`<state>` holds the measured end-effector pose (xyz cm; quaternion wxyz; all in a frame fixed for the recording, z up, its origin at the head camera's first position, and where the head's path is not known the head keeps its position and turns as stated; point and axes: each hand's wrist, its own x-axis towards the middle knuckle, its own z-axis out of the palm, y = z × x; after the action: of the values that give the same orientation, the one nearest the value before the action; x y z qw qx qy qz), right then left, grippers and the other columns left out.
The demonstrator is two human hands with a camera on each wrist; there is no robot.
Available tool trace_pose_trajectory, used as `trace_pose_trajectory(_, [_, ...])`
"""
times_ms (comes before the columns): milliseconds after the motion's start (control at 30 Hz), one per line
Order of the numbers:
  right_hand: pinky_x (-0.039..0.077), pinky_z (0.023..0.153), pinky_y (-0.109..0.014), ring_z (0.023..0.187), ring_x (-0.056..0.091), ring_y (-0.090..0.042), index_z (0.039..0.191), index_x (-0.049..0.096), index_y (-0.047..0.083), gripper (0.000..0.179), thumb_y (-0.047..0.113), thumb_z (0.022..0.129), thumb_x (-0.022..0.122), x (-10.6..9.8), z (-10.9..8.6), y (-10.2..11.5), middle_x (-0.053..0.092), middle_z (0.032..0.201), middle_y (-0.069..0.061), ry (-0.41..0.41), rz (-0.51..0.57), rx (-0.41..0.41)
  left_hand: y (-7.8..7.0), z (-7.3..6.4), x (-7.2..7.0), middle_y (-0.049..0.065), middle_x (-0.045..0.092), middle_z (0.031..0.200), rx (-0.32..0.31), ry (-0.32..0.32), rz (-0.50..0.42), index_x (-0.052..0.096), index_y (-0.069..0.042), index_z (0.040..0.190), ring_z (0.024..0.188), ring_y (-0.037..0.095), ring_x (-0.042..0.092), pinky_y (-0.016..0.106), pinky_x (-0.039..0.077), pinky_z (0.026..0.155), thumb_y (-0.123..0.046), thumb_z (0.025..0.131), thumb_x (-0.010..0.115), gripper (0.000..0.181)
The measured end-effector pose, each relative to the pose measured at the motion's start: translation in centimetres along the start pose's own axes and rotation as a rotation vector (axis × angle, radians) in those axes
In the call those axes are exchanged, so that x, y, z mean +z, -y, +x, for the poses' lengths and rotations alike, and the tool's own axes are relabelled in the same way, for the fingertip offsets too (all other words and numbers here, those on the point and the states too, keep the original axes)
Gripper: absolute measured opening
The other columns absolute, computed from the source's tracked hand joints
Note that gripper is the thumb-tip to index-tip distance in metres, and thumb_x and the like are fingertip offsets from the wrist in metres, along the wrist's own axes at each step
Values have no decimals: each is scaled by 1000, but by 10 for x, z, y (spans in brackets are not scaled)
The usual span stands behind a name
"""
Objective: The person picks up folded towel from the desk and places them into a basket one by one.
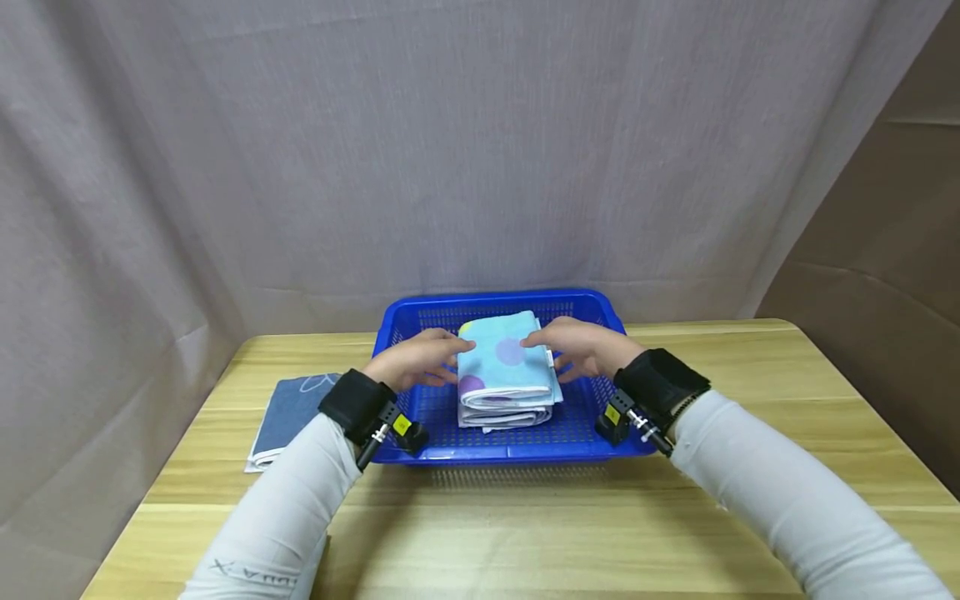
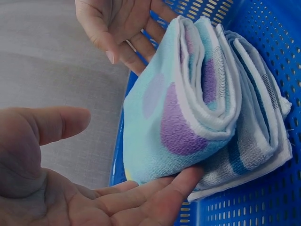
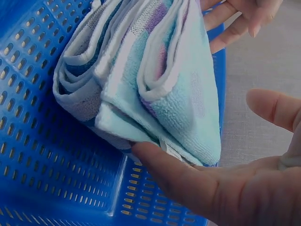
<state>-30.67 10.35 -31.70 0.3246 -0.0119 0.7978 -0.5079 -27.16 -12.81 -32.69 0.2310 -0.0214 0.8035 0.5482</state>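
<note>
A folded light-blue towel (image 1: 491,372) with purple dots lies on a folded grey-and-white towel (image 2: 254,157) with a blue stripe. Both are stacked inside a blue perforated plastic basket (image 1: 510,455). My left hand (image 1: 422,360) is at the stack's left side, its fingertips touching the light-blue towel's edge in the left wrist view. On the opposite side, my right hand (image 1: 588,345) has its fingertips against the folded edges. Both thumbs stand away from the light-blue towel in the wrist views, and the fingers are fairly straight.
A folded dark blue-grey towel (image 1: 291,410) lies on the wooden table (image 1: 510,533), left of the basket and partly behind my left forearm. A grey cloth curtain (image 1: 480,167) hangs right behind the table. Brown material (image 1: 885,317) stands along the right side.
</note>
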Motion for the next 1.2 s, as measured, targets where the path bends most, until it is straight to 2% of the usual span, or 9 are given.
trace_pose_trajectory(400, [30, 98, -59, 125, 19, -48, 142, -1, -4, 81, 24, 91, 55, 2, 2, 10, 5, 148, -24, 38, -14, 1, -5, -2, -5, 21, 48, 122, 3, -4, 2, 41, -1, 127, 99, 30, 56, 49, 39, 95, -31, 92, 54, 48])
trace_pose_trajectory(700, [29, 98, -60, 126, 15, -50, 143, -7, -1, 85, 23, 91, 55, -2, 4, 10, 0, 149, -23, 86, -22, 10, -8, 5, -2, 20, 43, 131, -9, 21, 38, 43, -2, 130, 103, 29, 53, 49, 37, 97, -29, 93, 52, 47])
trace_pose_trajectory(1000, [27, 100, -59, 125, 15, -52, 143, -1, -2, 80, 23, 91, 54, -9, 7, 3, 3, 149, -24, 120, -70, 15, -10, 7, 9, 13, 41, 133, -26, 52, 137, 37, -1, 132, 106, 30, 50, 47, 38, 96, -34, 91, 56, 57])
trace_pose_trajectory(1200, [27, 100, -58, 124, 18, -51, 143, 3, -3, 77, 24, 92, 53, -14, 6, 0, 4, 148, -26, 126, -64, 14, -9, 11, 10, 14, 38, 135, -20, 45, 112, 36, -2, 133, 107, 31, 49, 47, 39, 95, -35, 90, 58, 59])
